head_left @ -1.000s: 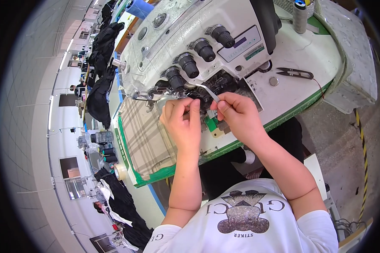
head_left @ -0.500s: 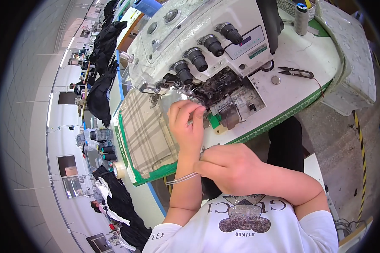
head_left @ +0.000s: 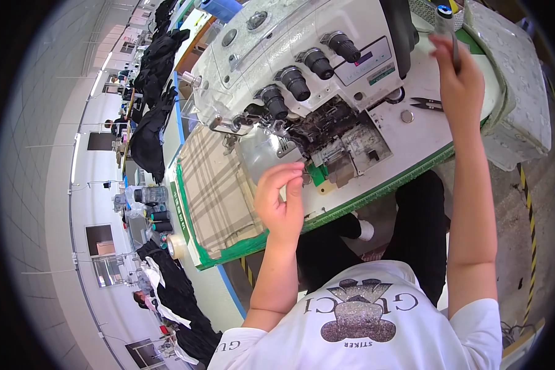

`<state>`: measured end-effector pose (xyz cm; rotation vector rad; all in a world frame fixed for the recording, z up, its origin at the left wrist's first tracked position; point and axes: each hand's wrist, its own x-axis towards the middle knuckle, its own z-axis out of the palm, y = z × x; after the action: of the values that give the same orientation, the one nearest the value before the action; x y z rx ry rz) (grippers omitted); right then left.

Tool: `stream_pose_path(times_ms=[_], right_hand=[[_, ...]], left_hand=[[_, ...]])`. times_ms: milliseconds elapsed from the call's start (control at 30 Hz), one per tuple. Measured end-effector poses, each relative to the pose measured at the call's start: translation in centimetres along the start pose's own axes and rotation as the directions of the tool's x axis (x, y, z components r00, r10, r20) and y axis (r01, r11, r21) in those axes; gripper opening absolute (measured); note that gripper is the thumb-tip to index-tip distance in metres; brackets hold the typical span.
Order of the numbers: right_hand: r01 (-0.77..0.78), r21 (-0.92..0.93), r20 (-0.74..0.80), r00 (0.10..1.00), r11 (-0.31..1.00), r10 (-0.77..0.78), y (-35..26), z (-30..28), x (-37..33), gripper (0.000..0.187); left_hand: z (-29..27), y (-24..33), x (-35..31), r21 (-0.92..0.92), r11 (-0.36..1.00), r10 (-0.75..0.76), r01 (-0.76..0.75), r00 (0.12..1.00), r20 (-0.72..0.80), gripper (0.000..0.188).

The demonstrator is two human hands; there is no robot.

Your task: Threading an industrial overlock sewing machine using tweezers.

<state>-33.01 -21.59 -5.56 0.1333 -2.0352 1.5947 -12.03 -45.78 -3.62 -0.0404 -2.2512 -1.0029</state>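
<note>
My left hand (head_left: 282,200) is raised in front of the overlock sewing machine (head_left: 290,55), thumb and forefinger brought together. Whatever lies between these fingertips is too small to make out. On the far right, my right hand (head_left: 461,80) is stretched out beside a cone of grey thread (head_left: 444,21), its fingertips blurred. A slim grey tool, apparently tweezers (head_left: 456,50), sticks up from this hand. The machine's front cover is open, baring its dark, linty looper area (head_left: 336,132). Thread snips (head_left: 427,104) lie partly behind my right forearm.
A round metal disc (head_left: 407,116) lies by the snips. Plaid fabric (head_left: 213,191) covers the table's left part, bordered by green tape (head_left: 243,249). A padded box (head_left: 512,80) stands at the right. Tape (head_left: 176,246) and dark cones (head_left: 160,222) sit left.
My right hand has swung from beside my left wrist up and right to the thread cone, carrying the slim tool. My left hand has shifted slightly down and right, its fingers still pinched.
</note>
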Motion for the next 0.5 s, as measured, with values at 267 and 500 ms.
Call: stream_pose_path(times_ms=[267, 500], right_hand=[[-0.196, 0.247, 0.175, 0.972, 0.949, 0.155, 1.7, 4.3, 6.5, 0.021], [-0.218, 0.261, 0.151, 0.971, 0.940, 0.184, -2.6, 2.1, -0.1, 0.021]], left_hand=[[1.2, 0.4, -0.3, 0.022, 0.999, 0.029, -0.030, 0.999, 0.046, 0.003], [2.2, 1.2, 0.0, -0.790, 0.517, -0.415, 0.329, 0.904, 0.105, 0.009]])
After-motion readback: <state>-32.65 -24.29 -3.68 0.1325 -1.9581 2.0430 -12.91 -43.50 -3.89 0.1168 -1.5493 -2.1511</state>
